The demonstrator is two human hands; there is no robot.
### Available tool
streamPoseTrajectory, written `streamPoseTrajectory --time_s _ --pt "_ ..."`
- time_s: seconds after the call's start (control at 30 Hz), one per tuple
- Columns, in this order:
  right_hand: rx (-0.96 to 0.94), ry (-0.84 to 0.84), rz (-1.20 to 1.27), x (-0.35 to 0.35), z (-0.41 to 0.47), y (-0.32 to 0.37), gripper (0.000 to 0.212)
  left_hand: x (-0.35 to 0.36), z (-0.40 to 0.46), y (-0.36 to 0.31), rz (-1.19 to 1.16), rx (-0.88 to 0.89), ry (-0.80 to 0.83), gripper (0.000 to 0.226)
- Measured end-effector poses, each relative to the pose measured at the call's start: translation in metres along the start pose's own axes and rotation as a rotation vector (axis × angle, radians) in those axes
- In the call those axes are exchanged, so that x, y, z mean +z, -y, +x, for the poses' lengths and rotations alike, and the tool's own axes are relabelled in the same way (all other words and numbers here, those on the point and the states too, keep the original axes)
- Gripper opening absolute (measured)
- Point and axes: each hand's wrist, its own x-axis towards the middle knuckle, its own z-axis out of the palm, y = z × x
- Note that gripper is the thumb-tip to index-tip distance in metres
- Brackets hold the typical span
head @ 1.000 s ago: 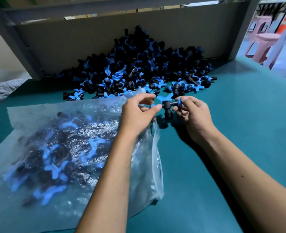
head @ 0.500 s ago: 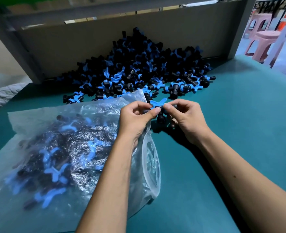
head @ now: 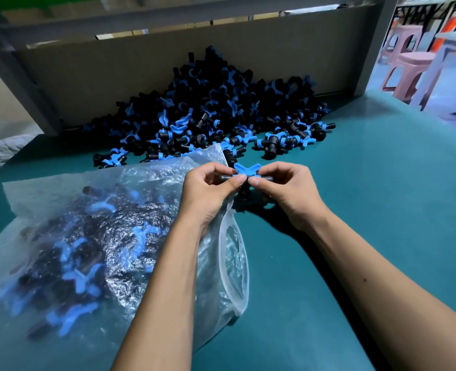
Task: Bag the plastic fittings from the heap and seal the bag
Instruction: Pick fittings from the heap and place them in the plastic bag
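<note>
one black fitting (head: 241,180) with blue wing handle pinched at both ends: left hand (head: 208,191) on one stub, right hand (head: 286,188) on the other, just above open mouth of clear bag (head: 114,236). bag lying near tabletop's (head: 382,196) left edge, part-filled with fittings. heap (head: 216,111) at far edge against cardboard panel (head: 114,76). pink stools (head: 406,62) beyond far-right corner.

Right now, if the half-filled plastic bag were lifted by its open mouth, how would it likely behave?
The bag looks thin and crinkled, so it would probably sag rather than hold shape. The many fittings inside likely make it bottom-heavy. Its mouth gapes unsealed beside the left hand, so pieces could spill if it tilted.
</note>
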Motion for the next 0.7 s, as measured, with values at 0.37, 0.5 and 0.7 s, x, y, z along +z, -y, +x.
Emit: streamPoseTrajectory --time_s 0.37,0.5,0.7 --pt "-0.117 -0.293 -0.09 0.001 0.003 -0.004 0.02 0.001 0.0 -0.007 -0.191 -0.084 -0.151 0.016" --pt "-0.211 -0.085 -0.336 0.009 -0.003 -0.003 0.029 0.006 -0.001 -0.008 -0.252 -0.091 -0.188 0.021" --pt "-0.233 -0.158 -0.31 0.01 -0.002 -0.002 0.022 0.017 -0.003 -0.01 -0.046 0.069 -0.154 0.034"
